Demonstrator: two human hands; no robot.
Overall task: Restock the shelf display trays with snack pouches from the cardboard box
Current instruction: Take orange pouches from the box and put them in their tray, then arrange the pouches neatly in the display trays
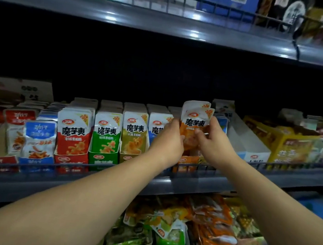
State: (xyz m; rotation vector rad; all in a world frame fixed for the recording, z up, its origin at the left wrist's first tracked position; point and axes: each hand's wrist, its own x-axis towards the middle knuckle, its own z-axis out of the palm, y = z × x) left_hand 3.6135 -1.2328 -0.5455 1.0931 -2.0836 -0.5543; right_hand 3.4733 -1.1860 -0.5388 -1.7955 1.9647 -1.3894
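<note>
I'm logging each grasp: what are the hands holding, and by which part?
A small stack of orange pouches, held upright by its lower half: the left hand grips the left edge, the right hand the right edge.

Dim shelf scene. Overhead light leaves white glare spots on the upper shelf edge point(195, 17); the recess point(162, 72) above the pouches point(107, 130) is black. The centre pouches are lit and sharp. Wide-angle bending and blur grow toward the edges, strongest far right.
</note>
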